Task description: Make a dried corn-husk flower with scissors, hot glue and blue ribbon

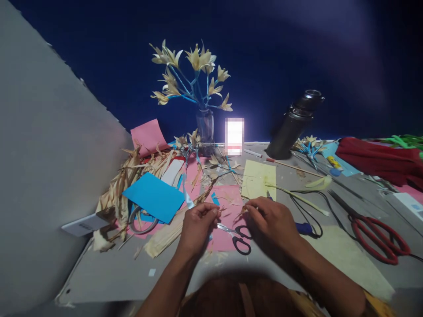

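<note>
Above the pink paper (pixel 228 193), my left hand (pixel 200 224) has its fingers pinched on something small, too small to make out. My right hand (pixel 272 220) is a short way to the right, its fingertips closed round a small dry brownish piece. The two hands do not touch. Between them lie scissors with black handles (pixel 243 245), the silver blades pointing toward my left hand. A yellow paper sheet (pixel 259 180) lies behind my right hand, and blue paper (pixel 154 197) rests on dried husks (pixel 128 193) to the left.
A glass vase (pixel 205 125) holds husk flowers. Behind my right hand stands a dark flask (pixel 289 132). Large red-handled scissors (pixel 380 237) lie at right, near a dark cable and a blue-handled tool (pixel 303 228). A tape ring (pixel 143 226) sits at left.
</note>
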A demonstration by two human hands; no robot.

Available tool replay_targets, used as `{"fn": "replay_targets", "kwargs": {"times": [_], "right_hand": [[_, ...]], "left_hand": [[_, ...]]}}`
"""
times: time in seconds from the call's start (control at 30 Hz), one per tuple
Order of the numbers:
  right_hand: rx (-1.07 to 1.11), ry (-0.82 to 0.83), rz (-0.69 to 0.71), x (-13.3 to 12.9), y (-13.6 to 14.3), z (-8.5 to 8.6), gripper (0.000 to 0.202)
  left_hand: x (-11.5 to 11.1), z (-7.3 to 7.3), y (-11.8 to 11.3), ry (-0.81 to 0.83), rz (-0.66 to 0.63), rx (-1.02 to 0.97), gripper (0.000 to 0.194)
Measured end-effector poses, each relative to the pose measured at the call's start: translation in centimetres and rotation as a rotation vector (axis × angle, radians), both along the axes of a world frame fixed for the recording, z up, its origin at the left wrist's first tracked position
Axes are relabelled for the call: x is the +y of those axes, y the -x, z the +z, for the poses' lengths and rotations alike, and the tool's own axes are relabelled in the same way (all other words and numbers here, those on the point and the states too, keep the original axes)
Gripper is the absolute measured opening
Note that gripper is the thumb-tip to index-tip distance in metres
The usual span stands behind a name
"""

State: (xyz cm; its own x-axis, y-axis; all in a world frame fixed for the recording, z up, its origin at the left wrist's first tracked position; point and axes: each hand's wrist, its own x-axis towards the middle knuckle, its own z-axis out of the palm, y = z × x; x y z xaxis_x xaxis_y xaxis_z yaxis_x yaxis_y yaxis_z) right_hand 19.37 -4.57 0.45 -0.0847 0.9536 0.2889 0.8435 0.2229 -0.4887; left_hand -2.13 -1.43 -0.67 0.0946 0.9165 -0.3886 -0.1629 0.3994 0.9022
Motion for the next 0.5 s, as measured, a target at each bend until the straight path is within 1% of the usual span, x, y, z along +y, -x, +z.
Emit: {"fn": "replay_targets", "kwargs": {"times": [0.07, 0.13, 0.23, 0.3, 0.33, 0.37, 0.4, 0.47, 0.5], "right_hand": [[-0.106, -0.062, 0.005, 0.1, 0.4, -0.8, 0.023], [-0.184, -0.103, -0.006, 0.1, 0.6, -1.4, 0.025], [-0.205, -0.144, -0.022, 0.2, 0.6, -1.8, 0.024], [-0.176, -0.17, -0.027, 0.2, 0.6, -1.8, 0.026], [-0.16, -0.182, -0.03, 0.1, 0.6, -1.8, 0.027], [-0.145, -0.194, -0.03, 0.1, 0.7, -1.7, 0.029], [-0.132, -0.205, -0.028, 0.0, 0.7, -1.6, 0.031], [-0.105, -0.225, -0.011, -0.1, 0.9, -1.5, 0.032], [-0.092, -0.231, 0.001, -0.1, 1.0, -1.5, 0.031]], "left_hand": [[0.0, 0.2, 0.0, -0.001, -0.015, 0.024, 0.031], [0.1, 0.3, 0.3, -0.003, 0.005, 0.012, 0.032], [0.5, 0.8, 1.9, -0.029, 0.111, -0.038, 0.025], [0.9, 1.4, 3.3, -0.082, 0.182, -0.003, 0.025], [1.1, 1.9, 4.1, -0.122, 0.206, 0.051, 0.025], [1.4, 2.3, 4.8, -0.18, 0.185, 0.167, 0.025], [1.8, 2.8, 5.3, -0.254, 0.137, 0.343, 0.024], [2.7, 3.6, 5.8, -0.326, 0.109, 0.49, 0.014], [3.2, 3.9, 5.7, -0.417, 0.053, 0.717, 0.013]]}}
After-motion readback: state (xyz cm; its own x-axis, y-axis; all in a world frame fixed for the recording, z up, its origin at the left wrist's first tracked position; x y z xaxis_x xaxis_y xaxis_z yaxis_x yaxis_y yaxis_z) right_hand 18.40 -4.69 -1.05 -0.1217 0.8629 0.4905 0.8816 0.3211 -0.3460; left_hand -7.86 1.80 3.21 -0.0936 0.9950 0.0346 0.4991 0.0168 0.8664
